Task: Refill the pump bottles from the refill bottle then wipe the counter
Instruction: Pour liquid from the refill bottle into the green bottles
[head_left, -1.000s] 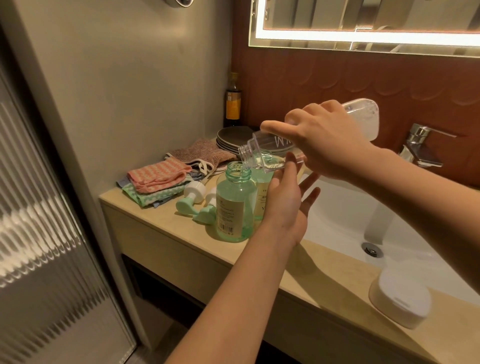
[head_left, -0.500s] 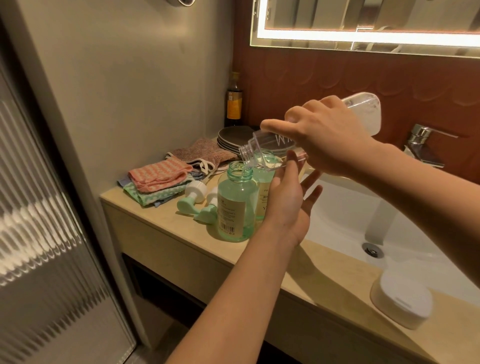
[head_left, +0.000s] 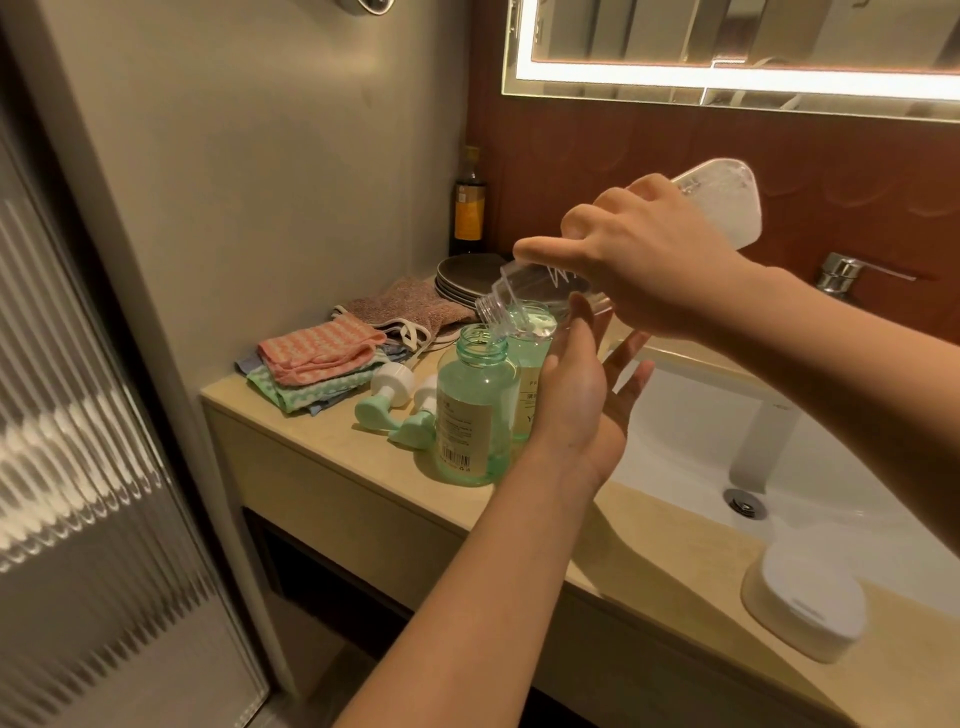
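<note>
Two hands: my right (head_left: 654, 260) grips refill bottle (head_left: 722, 202); left (head_left: 582, 400) loosely steadies pump bottle (head_left: 472, 410).
Refill axis: slanted, mouth lower left.

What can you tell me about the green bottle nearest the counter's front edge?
The front green bottle looks like translucent teal glass or plastic, with a pale label and barcode. It stands upright on the counter, its threaded neck open, pump off. The left hand steadies its right side, fingers spread. The clear refill bottle, held tilted by the right hand, pours into its mouth.
</note>
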